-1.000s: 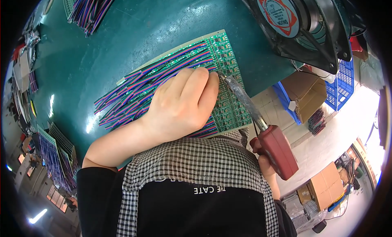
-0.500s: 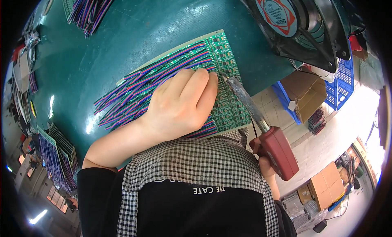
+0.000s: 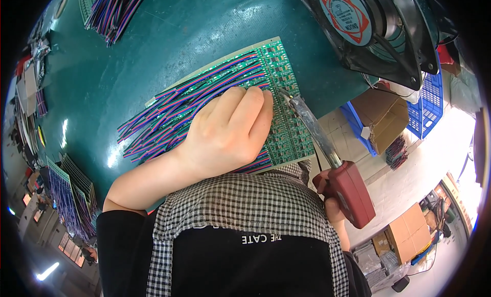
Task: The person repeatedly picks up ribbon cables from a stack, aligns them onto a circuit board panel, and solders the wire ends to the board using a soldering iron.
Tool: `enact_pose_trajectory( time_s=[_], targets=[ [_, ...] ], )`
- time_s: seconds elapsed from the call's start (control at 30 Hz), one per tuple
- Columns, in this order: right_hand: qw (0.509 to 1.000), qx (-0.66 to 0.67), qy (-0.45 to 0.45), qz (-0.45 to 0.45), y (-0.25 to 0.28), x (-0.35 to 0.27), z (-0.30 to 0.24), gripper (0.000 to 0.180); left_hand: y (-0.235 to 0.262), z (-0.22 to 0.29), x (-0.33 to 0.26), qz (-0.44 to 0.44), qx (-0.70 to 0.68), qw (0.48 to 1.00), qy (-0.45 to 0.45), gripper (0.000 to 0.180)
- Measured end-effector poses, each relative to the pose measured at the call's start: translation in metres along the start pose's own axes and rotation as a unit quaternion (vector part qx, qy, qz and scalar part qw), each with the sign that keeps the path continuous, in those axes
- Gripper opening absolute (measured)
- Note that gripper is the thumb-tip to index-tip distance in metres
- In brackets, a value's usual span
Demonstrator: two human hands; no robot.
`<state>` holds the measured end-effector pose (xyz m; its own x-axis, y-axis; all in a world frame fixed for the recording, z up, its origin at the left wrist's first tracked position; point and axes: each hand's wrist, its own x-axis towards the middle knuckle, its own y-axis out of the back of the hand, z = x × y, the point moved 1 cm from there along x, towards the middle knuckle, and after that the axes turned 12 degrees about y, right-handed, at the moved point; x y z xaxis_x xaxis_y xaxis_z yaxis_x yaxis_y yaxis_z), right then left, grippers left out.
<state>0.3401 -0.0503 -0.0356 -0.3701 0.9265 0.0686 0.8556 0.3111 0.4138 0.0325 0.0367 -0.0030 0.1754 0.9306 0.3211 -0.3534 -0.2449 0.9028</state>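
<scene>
A green circuit board panel (image 3: 287,120) lies on the table in front of me, with rows of small parts along its right side. Many thin red, blue, black and green wires (image 3: 204,88) stretch leftward across it. Over the wires rests my left hand (image 3: 227,126), fingers curled together, their tips at the wire ends; what is pinched beneath is mostly hidden, but it appears to be wires. My right hand (image 3: 335,210), partly hidden, grips a dark red soldering gun (image 3: 352,195). Its wrapped metal barrel points up-left, the tip over the board just right of my left fingertips.
A black fan (image 3: 383,36) stands at the far right of the green table (image 3: 169,36). More wires (image 3: 115,13) lie at the far left, and wired boards (image 3: 71,195) stand at the left edge. Beyond the table's right edge are a cardboard box (image 3: 383,118) and a blue crate (image 3: 429,103).
The soldering gun has shifted slightly right, its tip drawing a little away from my left fingertips. My left hand and the board have stayed nearly in place.
</scene>
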Motion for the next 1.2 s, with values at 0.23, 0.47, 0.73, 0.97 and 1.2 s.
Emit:
enact_pose_trajectory(
  time_s=[0.23,0.47,0.73,0.97,1.2],
  targets=[
    [0.998,-0.060,0.004,-0.017,0.004,-0.005,-0.001,0.080,0.002,0.003,0.000,-0.010,0.023,1.000,0.005,0.031],
    [0.999,-0.040,0.003,-0.005,0.002,-0.009,0.003,0.077,0.002,0.001,0.000,0.012,0.007,1.000,0.002,0.030],
    [0.999,-0.051,0.001,-0.008,0.001,0.000,-0.003,0.076,-0.001,0.003,0.000,0.024,0.037,0.999,-0.001,0.023],
    [0.999,-0.044,-0.014,-0.002,0.002,-0.001,-0.007,0.074,-0.003,0.004,0.000,0.029,0.036,0.999,0.000,0.019],
    [0.990,0.099,-0.100,0.022,0.000,0.018,-0.021,0.073,-0.007,-0.005,0.001,0.058,0.041,0.996,-0.053,0.013]
  ],
)
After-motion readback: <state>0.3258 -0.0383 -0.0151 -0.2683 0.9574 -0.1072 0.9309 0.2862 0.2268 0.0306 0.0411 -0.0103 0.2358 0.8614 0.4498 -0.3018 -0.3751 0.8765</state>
